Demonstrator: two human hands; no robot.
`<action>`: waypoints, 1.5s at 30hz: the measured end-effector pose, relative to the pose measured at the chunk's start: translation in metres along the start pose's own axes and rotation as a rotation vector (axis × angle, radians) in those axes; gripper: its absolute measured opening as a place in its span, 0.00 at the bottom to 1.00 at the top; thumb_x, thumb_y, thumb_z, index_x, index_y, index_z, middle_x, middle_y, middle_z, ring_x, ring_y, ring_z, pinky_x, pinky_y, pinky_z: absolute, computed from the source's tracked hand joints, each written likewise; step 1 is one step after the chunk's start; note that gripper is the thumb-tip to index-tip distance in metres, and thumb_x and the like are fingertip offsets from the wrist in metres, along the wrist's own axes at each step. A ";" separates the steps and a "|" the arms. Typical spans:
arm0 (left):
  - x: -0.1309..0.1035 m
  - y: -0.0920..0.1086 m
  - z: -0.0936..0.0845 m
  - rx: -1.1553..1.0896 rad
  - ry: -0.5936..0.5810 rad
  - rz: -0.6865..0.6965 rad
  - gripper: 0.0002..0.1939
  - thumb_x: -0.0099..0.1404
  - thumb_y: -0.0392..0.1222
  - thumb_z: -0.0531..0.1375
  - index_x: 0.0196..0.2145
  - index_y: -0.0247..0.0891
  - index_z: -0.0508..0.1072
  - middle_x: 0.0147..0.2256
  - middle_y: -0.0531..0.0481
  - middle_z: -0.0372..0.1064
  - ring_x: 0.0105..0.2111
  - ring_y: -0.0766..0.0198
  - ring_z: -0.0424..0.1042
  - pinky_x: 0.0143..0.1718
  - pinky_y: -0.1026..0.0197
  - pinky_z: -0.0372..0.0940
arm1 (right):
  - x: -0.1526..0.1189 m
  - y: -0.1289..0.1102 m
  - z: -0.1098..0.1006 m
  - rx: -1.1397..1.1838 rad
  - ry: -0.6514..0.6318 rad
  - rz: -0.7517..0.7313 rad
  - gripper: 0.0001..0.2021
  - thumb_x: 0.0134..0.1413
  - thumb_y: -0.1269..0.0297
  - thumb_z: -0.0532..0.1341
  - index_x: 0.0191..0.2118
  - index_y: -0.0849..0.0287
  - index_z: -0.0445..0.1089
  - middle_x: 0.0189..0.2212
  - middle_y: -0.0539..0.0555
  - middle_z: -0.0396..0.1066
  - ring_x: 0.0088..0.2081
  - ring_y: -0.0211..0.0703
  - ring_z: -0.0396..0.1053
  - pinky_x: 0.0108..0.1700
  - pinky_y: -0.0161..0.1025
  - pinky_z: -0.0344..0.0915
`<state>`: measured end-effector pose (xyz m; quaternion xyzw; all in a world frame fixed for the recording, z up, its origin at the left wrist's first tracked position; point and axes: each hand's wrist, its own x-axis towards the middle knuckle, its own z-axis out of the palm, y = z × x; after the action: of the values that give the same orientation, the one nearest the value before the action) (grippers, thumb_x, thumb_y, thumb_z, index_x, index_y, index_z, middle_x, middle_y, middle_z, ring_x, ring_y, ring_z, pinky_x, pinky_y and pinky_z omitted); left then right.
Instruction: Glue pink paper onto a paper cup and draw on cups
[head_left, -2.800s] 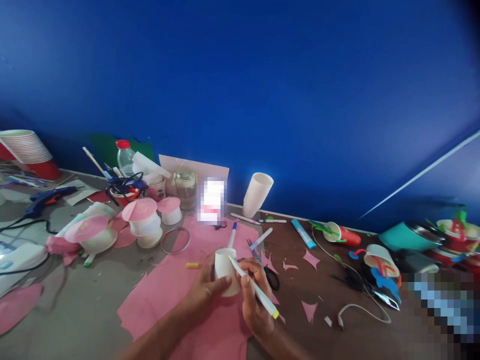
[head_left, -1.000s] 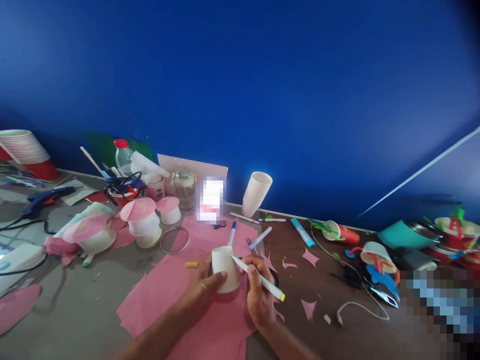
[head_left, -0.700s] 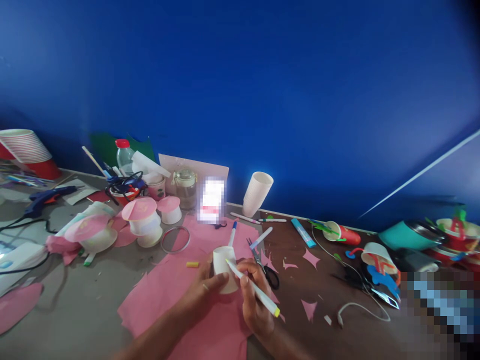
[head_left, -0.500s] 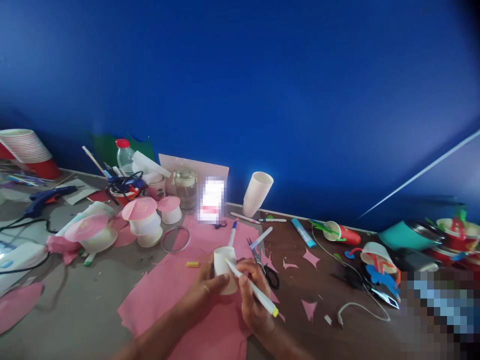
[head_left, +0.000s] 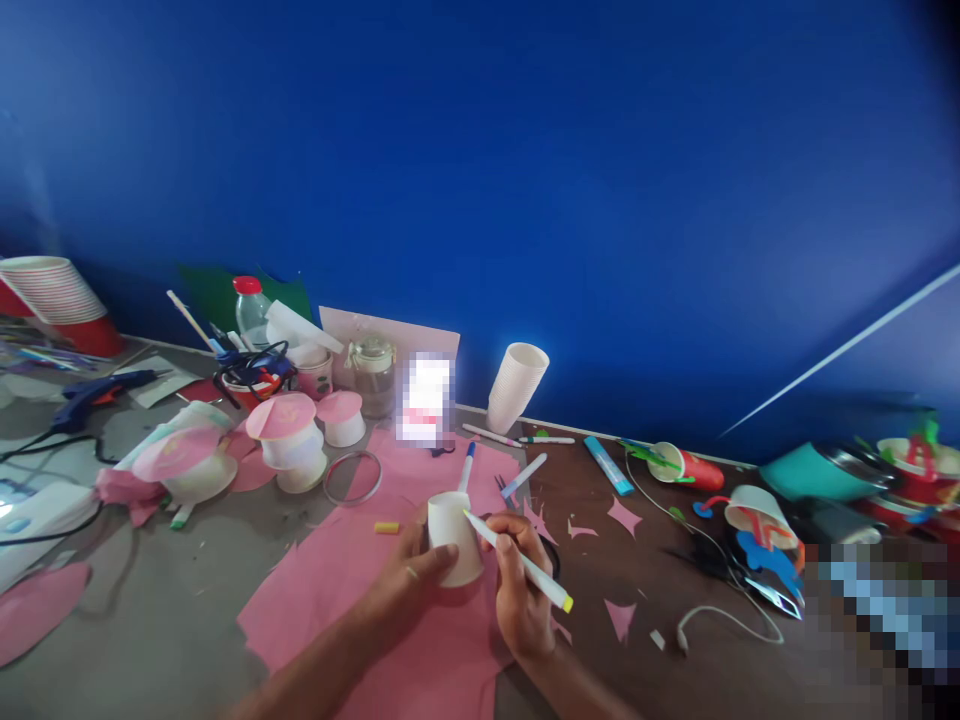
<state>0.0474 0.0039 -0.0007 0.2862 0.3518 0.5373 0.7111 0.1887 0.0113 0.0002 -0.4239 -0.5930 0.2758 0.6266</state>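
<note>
A white paper cup [head_left: 455,540] is upside down over the pink paper [head_left: 330,580], with my left hand [head_left: 420,572] wrapped round its left side and the thumb across its front. My right hand [head_left: 523,580] grips a white marker with a yellow end [head_left: 544,580], its tip at the cup's upper right side. Left of the cup lies a yellow marker cap [head_left: 387,528]. Just behind it is a blue-capped marker [head_left: 469,467]. Scissors [head_left: 551,556] are partly hidden behind my right hand.
Pink-topped cup figures [head_left: 285,440] stand at the left, near a glass jar [head_left: 371,375] and a glue gun [head_left: 82,395]. A stack of white cups [head_left: 517,385] leans by the blue wall. Pink scraps [head_left: 625,516], a cable [head_left: 727,610] and decorated cups [head_left: 684,466] lie at right.
The marker in my right hand has shifted right, its tip moving from the cup's front to its right side. My thumb sits slightly differently on the cup.
</note>
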 end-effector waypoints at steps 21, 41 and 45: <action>-0.002 0.003 0.003 0.044 0.042 -0.006 0.26 0.51 0.42 0.69 0.49 0.36 0.75 0.36 0.47 0.75 0.36 0.57 0.72 0.36 0.60 0.65 | 0.003 -0.004 0.001 0.002 -0.021 -0.036 0.13 0.69 0.57 0.55 0.36 0.55 0.72 0.27 0.48 0.70 0.26 0.38 0.68 0.28 0.34 0.66; 0.000 -0.002 -0.001 0.002 -0.076 -0.023 0.27 0.53 0.45 0.73 0.49 0.39 0.74 0.38 0.46 0.75 0.37 0.57 0.73 0.37 0.60 0.64 | -0.005 0.002 0.003 0.052 0.019 0.025 0.14 0.70 0.52 0.53 0.43 0.55 0.69 0.29 0.48 0.69 0.30 0.40 0.69 0.35 0.37 0.68; -0.001 0.003 0.002 -0.008 -0.064 -0.026 0.24 0.53 0.44 0.73 0.47 0.38 0.75 0.39 0.45 0.75 0.39 0.55 0.73 0.38 0.59 0.64 | -0.005 0.002 0.003 0.044 0.002 0.042 0.15 0.70 0.51 0.52 0.43 0.55 0.69 0.28 0.49 0.68 0.31 0.40 0.69 0.35 0.37 0.69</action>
<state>0.0472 0.0036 0.0036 0.2961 0.3304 0.5200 0.7299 0.1852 0.0090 -0.0040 -0.4229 -0.5771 0.3015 0.6302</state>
